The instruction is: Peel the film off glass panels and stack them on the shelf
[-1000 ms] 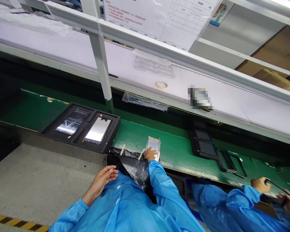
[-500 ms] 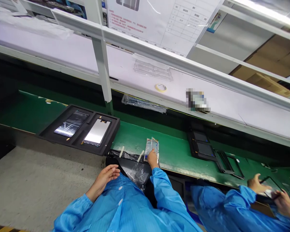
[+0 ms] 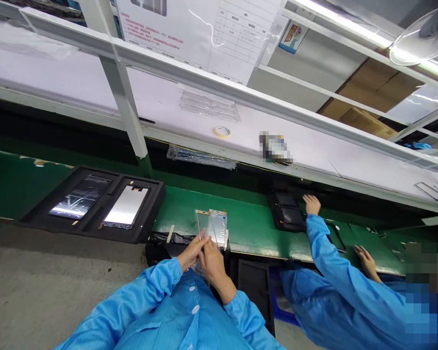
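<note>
A thin, clear rectangular panel [image 3: 202,219] with a coppery top edge is raised at the bench's front edge. At its lower end my left hand [image 3: 191,251] pinches it, fingertips close to my other hand. My right hand [image 3: 213,262] is closed at the same lower end, its fingertips partly hidden behind its back. Just right of that panel, a similar pale panel [image 3: 219,229] lies on the green bench [image 3: 182,204], partly overlapped by it. Below my hands is a black plastic bag [image 3: 160,239] with pale tape strips on its rim.
To the left, a black foam tray [image 3: 151,209] holds a dark phone screen [image 3: 82,197] and a silver-backed one [image 3: 127,206]. On the right are another black tray [image 3: 273,214] and a co-worker's hands [image 3: 313,205]. A tape roll [image 3: 222,131] sits on the white shelf [image 3: 248,133].
My left hand has come right and closed on the clear panel beside my right hand. The panel has separated sideways from the other one. The co-worker's hands have parted, one reaching toward the tray.
</note>
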